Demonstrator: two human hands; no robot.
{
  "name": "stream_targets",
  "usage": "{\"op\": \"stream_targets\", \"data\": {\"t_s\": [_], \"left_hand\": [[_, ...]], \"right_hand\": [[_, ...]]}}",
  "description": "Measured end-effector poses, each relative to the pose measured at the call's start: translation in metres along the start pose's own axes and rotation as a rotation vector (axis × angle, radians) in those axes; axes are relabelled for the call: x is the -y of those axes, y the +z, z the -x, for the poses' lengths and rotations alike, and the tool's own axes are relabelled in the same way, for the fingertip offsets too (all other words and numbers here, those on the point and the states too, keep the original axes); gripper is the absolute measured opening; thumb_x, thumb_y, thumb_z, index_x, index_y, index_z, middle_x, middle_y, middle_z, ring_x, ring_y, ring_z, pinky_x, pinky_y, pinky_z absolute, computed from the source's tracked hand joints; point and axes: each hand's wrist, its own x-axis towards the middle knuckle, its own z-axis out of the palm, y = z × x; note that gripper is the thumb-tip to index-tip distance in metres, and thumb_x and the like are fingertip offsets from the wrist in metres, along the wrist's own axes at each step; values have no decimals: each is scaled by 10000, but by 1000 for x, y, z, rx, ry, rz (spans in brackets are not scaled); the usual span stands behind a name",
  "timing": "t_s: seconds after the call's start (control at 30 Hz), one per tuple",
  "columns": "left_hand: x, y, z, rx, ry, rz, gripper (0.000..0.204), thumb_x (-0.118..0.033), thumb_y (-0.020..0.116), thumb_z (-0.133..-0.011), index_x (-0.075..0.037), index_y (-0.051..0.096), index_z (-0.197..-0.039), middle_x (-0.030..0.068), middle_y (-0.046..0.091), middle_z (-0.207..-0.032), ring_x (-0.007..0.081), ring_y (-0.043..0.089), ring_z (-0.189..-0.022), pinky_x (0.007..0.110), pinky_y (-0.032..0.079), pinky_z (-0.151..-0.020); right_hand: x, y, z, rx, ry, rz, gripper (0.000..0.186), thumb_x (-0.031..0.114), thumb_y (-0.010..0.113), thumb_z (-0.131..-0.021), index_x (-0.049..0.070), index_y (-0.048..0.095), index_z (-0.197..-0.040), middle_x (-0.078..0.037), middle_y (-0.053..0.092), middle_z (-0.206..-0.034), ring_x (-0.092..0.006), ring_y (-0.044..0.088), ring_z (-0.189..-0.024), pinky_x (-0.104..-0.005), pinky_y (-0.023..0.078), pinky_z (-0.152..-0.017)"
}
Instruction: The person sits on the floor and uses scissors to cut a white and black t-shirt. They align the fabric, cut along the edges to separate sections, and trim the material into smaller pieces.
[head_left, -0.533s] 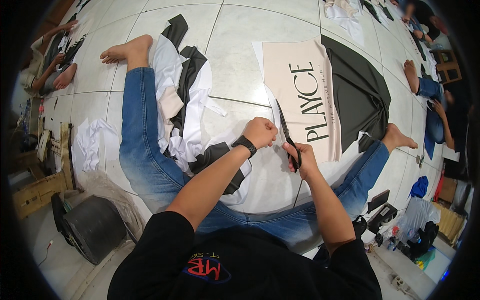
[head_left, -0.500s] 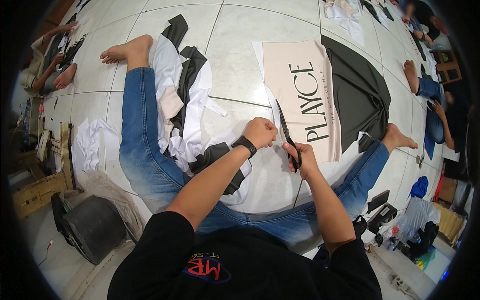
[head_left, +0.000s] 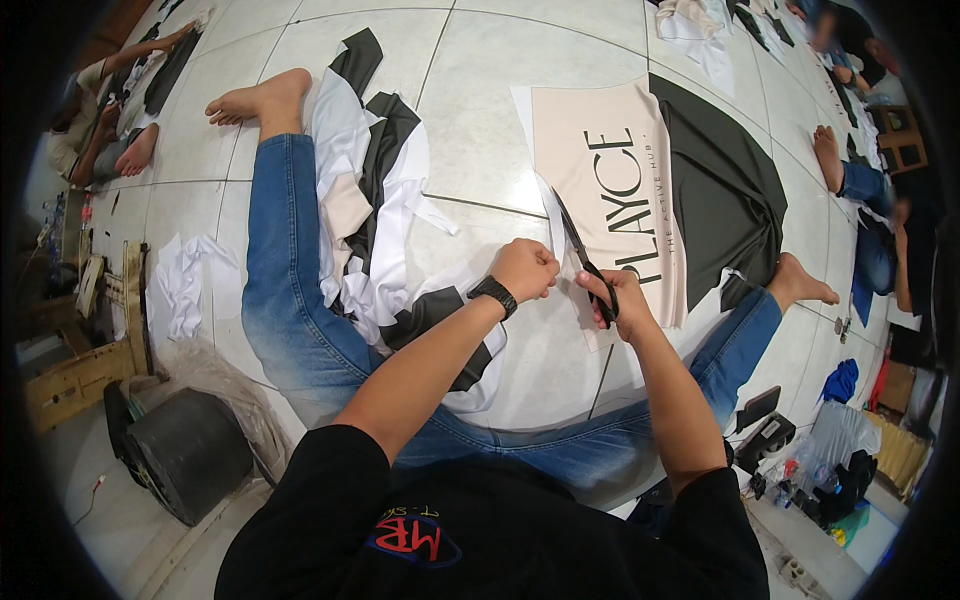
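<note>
Thumb and fingers of my left hand (head_left: 527,268) are pinched together at the lower end of a narrow white fabric strip (head_left: 556,232). That strip runs along the left edge of a beige fabric panel (head_left: 575,130) with large dark lettering, lying flat on the floor. Black-handled scissors (head_left: 573,228) are in my right hand (head_left: 628,302), fingers through the loops. Their blades point away from me, along the gap between strip and panel; whether they touch the cloth is hard to tell. Dark grey fabric (head_left: 715,170) lies beside the panel on its right.
A heap of white, dark and beige cloth pieces (head_left: 385,190) lies inside my left leg. White scraps (head_left: 190,285) rest outside it, near a black cylindrical bin (head_left: 190,455). Other people sit with cloth at far left and right. Plastic bags (head_left: 845,430) lie at right.
My right hand with the scissors has shifted slightly right and toward me. The left hand has barely moved. At far left, another person's arm has reached farther out.
</note>
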Motion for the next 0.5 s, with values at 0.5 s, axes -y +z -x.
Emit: {"op": "stream_targets", "data": {"t_s": [0.5], "left_hand": [[0, 0, 1, -2, 2, -23, 206, -133, 621, -870, 65, 675, -868, 106, 696, -681, 145, 661, -519, 268, 535, -492]], "right_hand": [[15, -13, -14, 33, -26, 116, 503, 459, 782, -809, -5, 627, -694, -28, 505, -533, -121, 483, -404, -266, 375, -364]]}}
